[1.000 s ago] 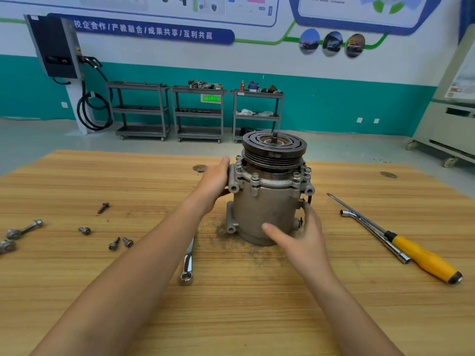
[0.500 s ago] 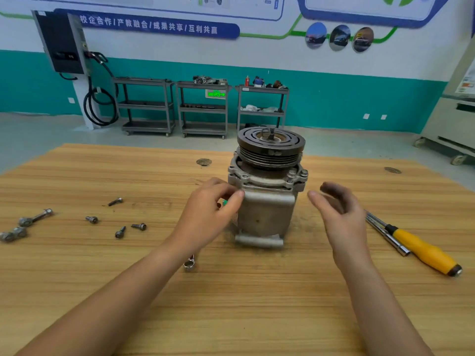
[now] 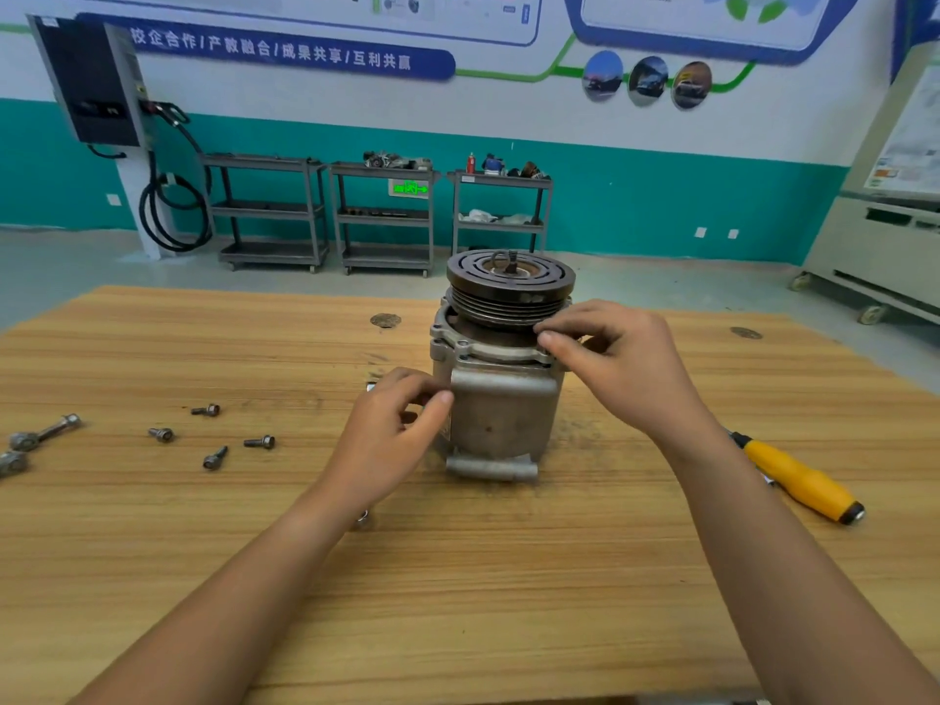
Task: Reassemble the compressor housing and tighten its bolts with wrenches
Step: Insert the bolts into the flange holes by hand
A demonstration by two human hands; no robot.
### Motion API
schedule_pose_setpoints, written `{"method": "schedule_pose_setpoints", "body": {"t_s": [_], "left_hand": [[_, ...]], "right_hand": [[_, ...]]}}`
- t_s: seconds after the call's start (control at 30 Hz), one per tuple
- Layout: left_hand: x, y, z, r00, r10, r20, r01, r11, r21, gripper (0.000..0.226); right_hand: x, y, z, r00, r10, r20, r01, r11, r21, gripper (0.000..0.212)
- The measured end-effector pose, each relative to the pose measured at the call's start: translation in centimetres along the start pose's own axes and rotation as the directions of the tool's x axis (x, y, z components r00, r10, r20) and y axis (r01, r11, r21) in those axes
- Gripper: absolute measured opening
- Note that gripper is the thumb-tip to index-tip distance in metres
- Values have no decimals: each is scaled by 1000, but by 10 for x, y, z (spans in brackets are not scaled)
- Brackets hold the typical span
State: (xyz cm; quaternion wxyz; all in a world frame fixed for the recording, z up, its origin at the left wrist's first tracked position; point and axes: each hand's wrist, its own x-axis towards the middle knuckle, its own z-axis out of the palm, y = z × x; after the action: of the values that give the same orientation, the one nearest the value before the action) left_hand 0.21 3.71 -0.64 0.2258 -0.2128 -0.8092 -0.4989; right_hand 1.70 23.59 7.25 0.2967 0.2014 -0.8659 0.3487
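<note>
One view only, worn on the person's head. It faces forward and downward over the wooden table [image 3: 458, 602], with the compressor [image 3: 501, 414] just above frame centre, near, within arm's reach. Beyond the compressor, the lens takes in shelf carts [image 3: 386, 216] and the rear wall [image 3: 661, 206]. Straight lines bow towards the frame edges, as a wide-angle lens gives.
</note>
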Motion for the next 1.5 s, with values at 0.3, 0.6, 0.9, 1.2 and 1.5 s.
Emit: {"method": "schedule_pose_setpoints", "body": {"t_s": [0.3, 0.6, 0.9, 1.2, 1.5], "left_hand": [[-1, -3, -6, 1000, -1, 10, 1, 1000, -10, 28], [0, 3, -13, 998, -50, -41, 49, 998, -34, 24], [1, 4, -22, 980, -165, -112, 153, 982, -110, 25], [1, 4, -22, 969, -214, -120, 200, 972, -119, 20], [2, 0, -23, 973, -197, -116, 185, 977, -111, 25]], "right_hand": [[2, -3, -6, 996, -7, 86, 19, 990, -139, 20], [4, -4, -5, 997, 43, 68, -35, 992, -118, 15], [9, -4, -1, 987, 155, 48, -153, 987, -52, 14], [-41, 21, 28, 913, 299, -278, -207, 925, 318, 36], [-47, 24, 60, 819, 524, -234, -358, 785, 505, 61]]}}
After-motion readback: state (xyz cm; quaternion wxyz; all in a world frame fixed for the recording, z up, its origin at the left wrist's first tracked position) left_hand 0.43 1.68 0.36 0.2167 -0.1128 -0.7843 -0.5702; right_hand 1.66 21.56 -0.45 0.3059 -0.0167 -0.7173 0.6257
